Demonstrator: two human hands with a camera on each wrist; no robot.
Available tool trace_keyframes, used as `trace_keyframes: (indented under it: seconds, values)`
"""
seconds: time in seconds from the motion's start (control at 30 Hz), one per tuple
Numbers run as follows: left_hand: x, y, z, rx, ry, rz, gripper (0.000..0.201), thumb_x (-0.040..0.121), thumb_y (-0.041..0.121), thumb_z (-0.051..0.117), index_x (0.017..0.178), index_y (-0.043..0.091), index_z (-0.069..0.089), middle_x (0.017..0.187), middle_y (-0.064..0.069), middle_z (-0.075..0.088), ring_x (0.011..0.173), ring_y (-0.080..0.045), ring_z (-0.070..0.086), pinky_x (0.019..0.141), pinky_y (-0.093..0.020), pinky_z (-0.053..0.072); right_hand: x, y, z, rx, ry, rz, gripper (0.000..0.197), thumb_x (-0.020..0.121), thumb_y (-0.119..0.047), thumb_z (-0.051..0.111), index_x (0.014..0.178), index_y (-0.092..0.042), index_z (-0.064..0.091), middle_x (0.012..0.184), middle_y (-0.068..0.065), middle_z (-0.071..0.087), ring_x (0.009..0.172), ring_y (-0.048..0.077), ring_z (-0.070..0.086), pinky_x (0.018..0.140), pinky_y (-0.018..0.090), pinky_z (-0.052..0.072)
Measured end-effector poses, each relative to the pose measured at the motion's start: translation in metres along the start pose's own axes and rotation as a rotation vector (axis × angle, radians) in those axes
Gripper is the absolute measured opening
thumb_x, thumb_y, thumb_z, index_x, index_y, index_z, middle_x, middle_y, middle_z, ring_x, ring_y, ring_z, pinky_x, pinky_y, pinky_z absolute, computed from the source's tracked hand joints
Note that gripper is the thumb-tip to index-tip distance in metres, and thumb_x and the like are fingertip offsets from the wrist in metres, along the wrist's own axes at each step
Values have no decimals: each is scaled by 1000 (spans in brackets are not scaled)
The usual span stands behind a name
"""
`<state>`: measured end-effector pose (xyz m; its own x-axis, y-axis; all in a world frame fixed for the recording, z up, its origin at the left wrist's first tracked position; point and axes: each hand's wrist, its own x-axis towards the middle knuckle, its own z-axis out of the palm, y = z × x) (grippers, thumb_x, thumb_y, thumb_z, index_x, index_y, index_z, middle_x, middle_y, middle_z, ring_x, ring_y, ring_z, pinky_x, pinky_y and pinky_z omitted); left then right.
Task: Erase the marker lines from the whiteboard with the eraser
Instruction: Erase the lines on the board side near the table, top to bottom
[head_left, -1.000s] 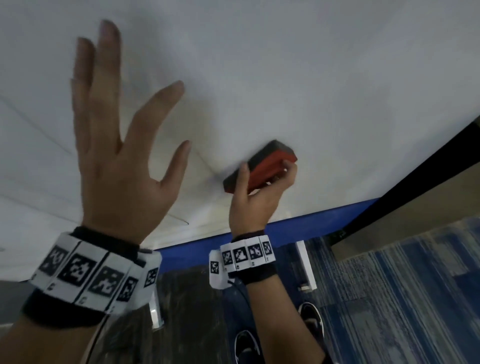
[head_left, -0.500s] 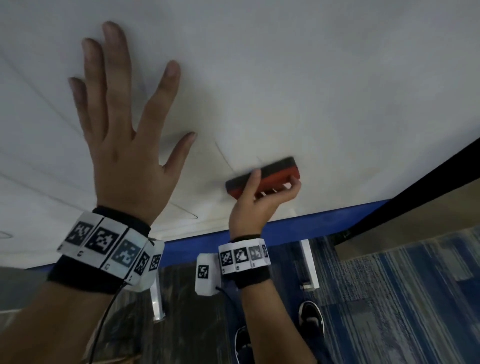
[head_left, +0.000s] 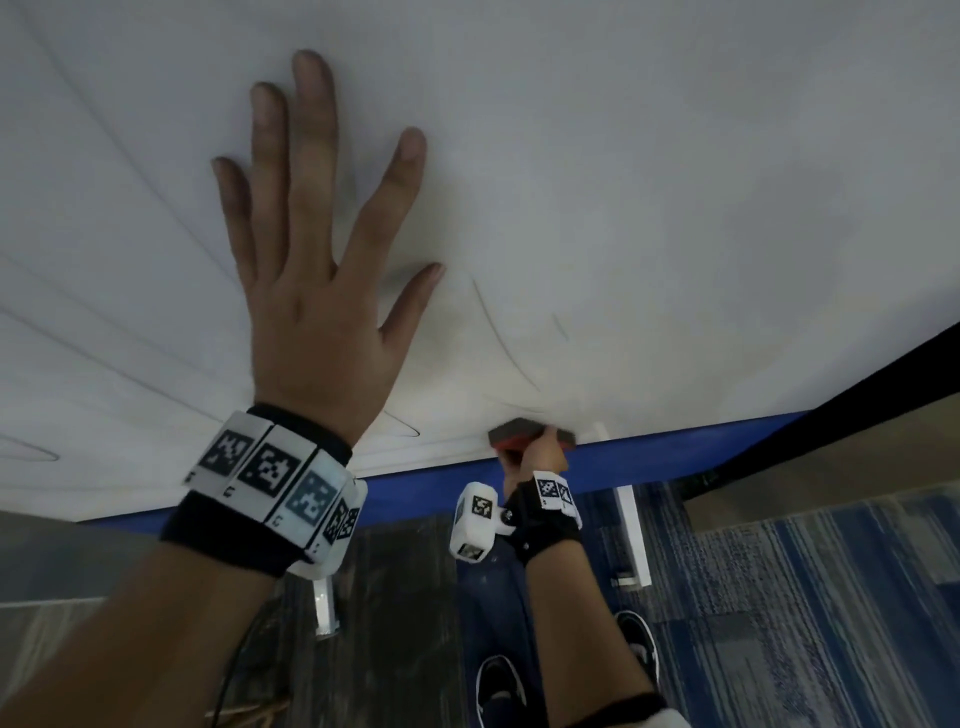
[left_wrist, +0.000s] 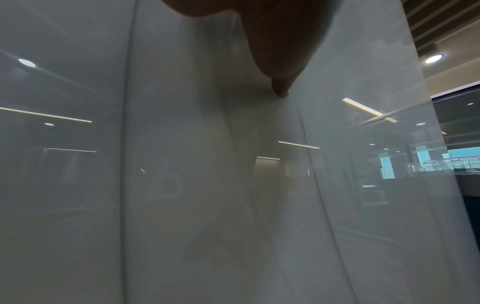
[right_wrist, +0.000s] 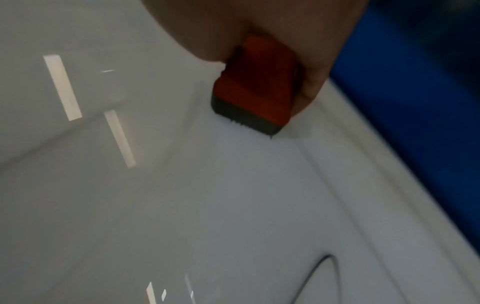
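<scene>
The whiteboard (head_left: 649, 182) fills most of the head view, a pale glossy sheet with a white lower edge and a blue band (head_left: 675, 441) beneath it; past that lies blue striped carpet (head_left: 805, 597). Faint marker lines (head_left: 506, 340) curve across the lower part of the board, and a darker loop (right_wrist: 320, 267) shows in the right wrist view, so erasing is judged unfinished. The left hand (head_left: 311, 322) lies flat on the board with fingers (head_left: 311, 124) straight and spread, grasping nothing, probably to brace the body or steady the board. The right hand (head_left: 537, 457) is low, at the board's bottom edge, its fingers (right_wrist: 311, 86) curled round the eraser (head_left: 519, 434). The eraser, red-backed with a dark felt face, sits pressed against the board just above the lower edge, felt side to the surface so that it wipes.
</scene>
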<state>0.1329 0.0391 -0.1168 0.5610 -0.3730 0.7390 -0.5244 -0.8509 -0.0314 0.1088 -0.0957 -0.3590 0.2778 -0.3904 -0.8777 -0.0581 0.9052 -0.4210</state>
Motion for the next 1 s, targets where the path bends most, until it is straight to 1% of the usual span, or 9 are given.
trace_keyframes:
  seconds: [0.1, 0.23, 0.3, 0.47, 0.53, 0.6, 0.67, 0.8, 1.0]
  values:
    - [1, 1, 1, 2, 3, -3, 59, 101, 37, 66, 151, 15, 43, 153, -41, 31, 144, -51, 20, 122, -57, 9, -57, -22, 13, 75, -128, -540, 61, 103, -15, 57, 149, -17, 17, 134, 11, 46, 105, 16, 59, 93, 34, 54]
    - [1, 1, 3, -6, 11, 1, 58, 101, 36, 66, 150, 14, 43, 151, -42, 32, 142, -52, 21, 121, -61, 13, -112, -18, 21, -172, -399, -1065, 66, 96, -14, 66, 135, -44, 22, 133, 5, 46, 115, 22, 58, 90, 30, 58]
    - [0, 3, 4, -7, 16, -7, 59, 101, 35, 66, 150, 15, 41, 151, -42, 32, 143, -52, 21, 121, -61, 13, -98, -11, 18, -152, -349, -1054, 65, 97, -17, 66, 136, -46, 23, 137, 9, 45, 116, 23, 58, 91, 32, 58]
    - [-1, 5, 4, 4, -2, -11, 59, 102, 36, 65, 151, 15, 42, 153, -39, 31, 144, -50, 20, 122, -61, 14, -40, 16, -4, -146, -45, -444, 66, 101, -21, 60, 151, -13, 18, 138, 24, 51, 97, 25, 57, 85, 30, 51]
    - [-1, 6, 3, -2, -11, -16, 57, 103, 35, 63, 152, 15, 43, 155, -37, 30, 145, -49, 21, 122, -61, 14, -44, 6, -5, -146, -41, -476, 66, 101, -19, 61, 151, -13, 18, 138, 23, 51, 98, 25, 58, 81, 25, 53]
    - [0, 6, 1, -13, -13, -15, 53, 105, 30, 59, 153, 16, 43, 157, -35, 29, 147, -47, 20, 123, -60, 13, -66, -18, 6, -74, -145, -747, 66, 99, -14, 63, 149, -23, 20, 138, 16, 48, 105, 24, 61, 78, 19, 57]
    - [0, 4, -3, -27, -5, -3, 49, 106, 17, 55, 154, 17, 42, 159, -31, 28, 149, -44, 18, 124, -57, 12, -99, -47, 21, -91, -263, -1130, 65, 95, -13, 69, 142, -32, 29, 137, 14, 45, 118, 30, 58, 92, 36, 59]
    - [-2, -8, -17, -40, -15, 44, 59, 102, -4, 52, 155, 17, 40, 163, -22, 26, 153, -35, 18, 127, -46, 10, -124, -87, 37, -325, -331, -1867, 57, 85, -16, 77, 134, -18, 47, 123, 22, 44, 111, 36, 51, 95, 44, 50]
    - [-1, -3, -25, -82, -34, 37, 66, 95, -13, 55, 154, 15, 42, 164, -21, 26, 154, -34, 20, 128, -45, 11, -7, -87, -22, -1293, -560, -2507, 55, 80, -14, 81, 123, -39, 59, 122, 9, 50, 105, 32, 49, 89, 47, 45]
